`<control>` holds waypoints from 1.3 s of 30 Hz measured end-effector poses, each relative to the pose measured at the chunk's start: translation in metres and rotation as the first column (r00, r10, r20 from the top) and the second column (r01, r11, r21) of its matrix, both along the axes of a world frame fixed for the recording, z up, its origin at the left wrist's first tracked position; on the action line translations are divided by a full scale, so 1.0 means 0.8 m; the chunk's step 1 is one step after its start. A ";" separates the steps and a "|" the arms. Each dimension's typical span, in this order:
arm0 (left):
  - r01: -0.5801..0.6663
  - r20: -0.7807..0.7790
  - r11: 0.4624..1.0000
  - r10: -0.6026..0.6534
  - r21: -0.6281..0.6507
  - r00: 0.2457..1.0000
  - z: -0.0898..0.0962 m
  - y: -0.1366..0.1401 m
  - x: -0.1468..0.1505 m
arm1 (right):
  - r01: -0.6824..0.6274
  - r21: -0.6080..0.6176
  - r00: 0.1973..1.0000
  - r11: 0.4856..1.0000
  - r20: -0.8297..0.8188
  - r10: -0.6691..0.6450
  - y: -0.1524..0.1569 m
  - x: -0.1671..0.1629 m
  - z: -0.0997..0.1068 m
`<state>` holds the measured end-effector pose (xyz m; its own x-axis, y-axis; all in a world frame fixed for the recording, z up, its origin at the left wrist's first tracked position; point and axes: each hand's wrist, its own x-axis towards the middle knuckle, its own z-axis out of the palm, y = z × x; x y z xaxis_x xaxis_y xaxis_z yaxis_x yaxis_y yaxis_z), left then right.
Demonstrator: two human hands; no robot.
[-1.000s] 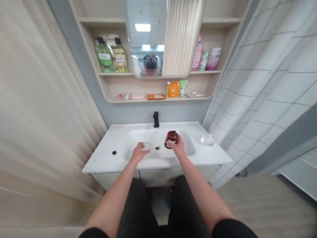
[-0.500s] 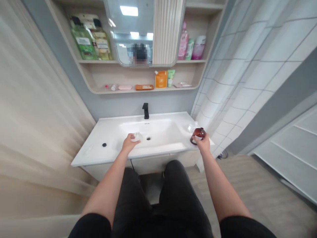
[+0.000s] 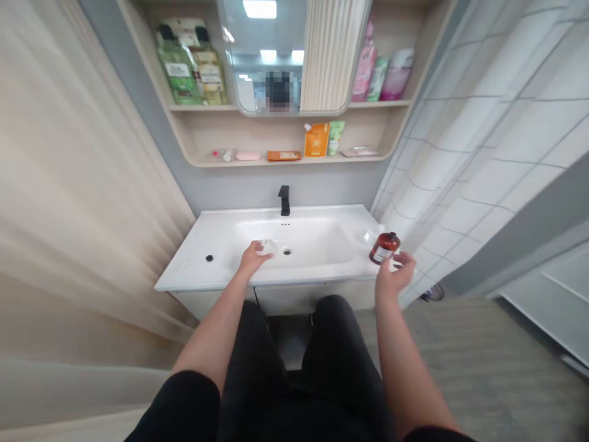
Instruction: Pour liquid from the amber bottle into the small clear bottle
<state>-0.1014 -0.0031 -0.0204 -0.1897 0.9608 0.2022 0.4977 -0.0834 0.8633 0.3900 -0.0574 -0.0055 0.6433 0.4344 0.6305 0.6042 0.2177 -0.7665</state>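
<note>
The left hand (image 3: 251,258) pinches a clear container (image 3: 267,247) above the basin (image 3: 317,239), perhaps so drips land there. The right hand (image 3: 390,279) has its fingers (image 3: 408,263) parted; just left of them, the brown bottle (image 3: 384,248) stands upright, probably steadied by the desk (image 3: 184,276).

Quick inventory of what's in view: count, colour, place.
bottle: 1, amber, beside right hand
clear container: 1, transparent, in left hand
clear vessel: 1, transparent, countertop right
basin: 1, white, centre
faucet: 1, black, behind basin
disc: 1, black, countertop left
cabinet: 1, beige, above faucet
mirror: 1, silvery, on cabinet
toiletries: over ten, mixed, in cabinet
curtains: 2, beige left, white right
floor: 1, grey, lower right
legs: 2, black, bottom
hands: 2, bare, mid-frame
</note>
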 end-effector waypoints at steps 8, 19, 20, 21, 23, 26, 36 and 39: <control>0.212 -0.111 0.967 -0.197 0.139 0.974 0.006 -0.005 0.009 | -0.883 -0.339 0.387 0.324 -0.136 0.912 0.058 -0.265 0.004; 0.299 -0.124 0.949 -0.286 0.101 0.950 0.010 -0.014 0.026 | -0.940 -0.279 0.299 0.196 -0.402 0.865 0.104 -0.320 -0.031; 0.298 -0.111 0.947 -0.286 0.123 0.952 0.014 -0.019 0.027 | -0.934 -0.282 0.323 0.220 -0.399 0.858 0.102 -0.318 -0.030; 0.288 -0.096 0.944 -0.275 0.160 0.957 0.020 -0.027 0.025 | -0.927 -0.282 0.349 0.248 -0.400 0.847 0.100 -0.318 -0.029; 0.211 -0.069 0.941 -0.200 0.265 0.977 0.034 -0.050 0.006 | -0.913 -0.281 0.393 0.296 -0.408 0.824 0.097 -0.317 -0.027; -0.083 -0.078 0.925 0.120 0.371 0.990 0.058 -0.091 -0.070 | -0.892 -0.331 0.424 0.307 -0.378 0.823 0.096 -0.317 -0.028; -0.537 -0.686 0.842 0.360 -0.053 0.632 0.084 -0.153 -0.277 | -0.871 -0.382 0.425 0.309 -0.271 0.864 0.107 -0.316 -0.040; -0.537 -0.720 0.835 0.298 -0.122 0.627 0.070 -0.144 -0.279 | -0.861 -0.396 0.440 0.319 -0.266 0.858 0.103 -0.316 -0.037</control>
